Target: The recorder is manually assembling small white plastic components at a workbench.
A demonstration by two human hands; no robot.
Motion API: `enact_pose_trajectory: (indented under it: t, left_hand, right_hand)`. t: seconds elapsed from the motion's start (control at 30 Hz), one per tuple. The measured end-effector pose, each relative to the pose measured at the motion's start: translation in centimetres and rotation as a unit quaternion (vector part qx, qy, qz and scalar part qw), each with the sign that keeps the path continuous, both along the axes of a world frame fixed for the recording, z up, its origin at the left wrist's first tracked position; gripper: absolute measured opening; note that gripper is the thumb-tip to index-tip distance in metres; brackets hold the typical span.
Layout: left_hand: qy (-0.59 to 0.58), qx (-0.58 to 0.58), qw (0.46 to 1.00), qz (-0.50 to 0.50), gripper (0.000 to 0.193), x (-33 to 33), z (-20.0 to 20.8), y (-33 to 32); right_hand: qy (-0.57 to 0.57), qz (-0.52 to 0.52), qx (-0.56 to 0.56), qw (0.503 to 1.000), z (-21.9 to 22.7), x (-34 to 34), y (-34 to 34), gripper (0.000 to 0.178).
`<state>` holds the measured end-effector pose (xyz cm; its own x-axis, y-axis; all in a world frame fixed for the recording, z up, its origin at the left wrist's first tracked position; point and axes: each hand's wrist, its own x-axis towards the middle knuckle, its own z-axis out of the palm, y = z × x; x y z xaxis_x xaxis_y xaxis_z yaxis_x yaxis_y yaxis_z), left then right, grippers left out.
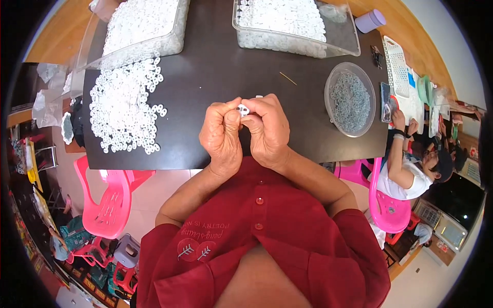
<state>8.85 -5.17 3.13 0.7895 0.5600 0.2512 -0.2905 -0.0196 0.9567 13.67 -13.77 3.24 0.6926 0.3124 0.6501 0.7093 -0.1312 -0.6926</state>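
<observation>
Between the fingertips of both hands is a small white plastic piece [243, 110] with dark openings in it. My left hand [222, 134] pinches it from one side. From the other side my right hand [268, 126] grips it with thumb and curled fingers. Part of the piece is hidden by the fingers. A bit of white shows just above my right hand. To the left lies a spread heap of small white oval plastic pieces [126, 110] with holes. On the right stands a clear oval tub [328, 110] filled with small grey metal parts [352, 100].
Two clear bins, one at the far left [181, 31] and one at the far right [298, 47], hold many white pieces. A thin brown stick [288, 78] lies on the dark table [215, 66]. A purple bottle [371, 21] and phone [385, 101] sit right. Another person [408, 172] works there.
</observation>
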Motion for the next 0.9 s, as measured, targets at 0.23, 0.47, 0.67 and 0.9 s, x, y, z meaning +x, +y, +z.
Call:
enact_pose_trajectory:
  t: [0.23, 0.47, 0.67, 0.9]
  left_hand:
    - [0.003, 0.027, 0.999, 0.026, 0.015, 0.2, -0.5, -0.4]
    - [0.006, 0.031, 0.999, 0.029, 0.014, 1.1, -0.9, -0.3]
    - [-0.003, 0.038, 0.999, -0.006, 0.015, 0.9, 0.1, 0.5]
    - [0.040, -0.044, 0.996, -0.068, 0.030, 0.2, 0.3, 1.7]
  right_hand:
    - [-0.001, -0.009, 0.004, 1.000, -0.3, -0.1, 0.2, 0.018]
    - [-0.019, -0.015, 0.001, 1.000, -0.9, 0.8, 0.3, 0.021]
    - [0.015, -0.019, -0.011, 1.000, 0.5, 0.5, 0.2, 0.021]
    - [0.109, -0.047, -0.005, 0.993, 2.3, 3.4, -1.9, 0.012]
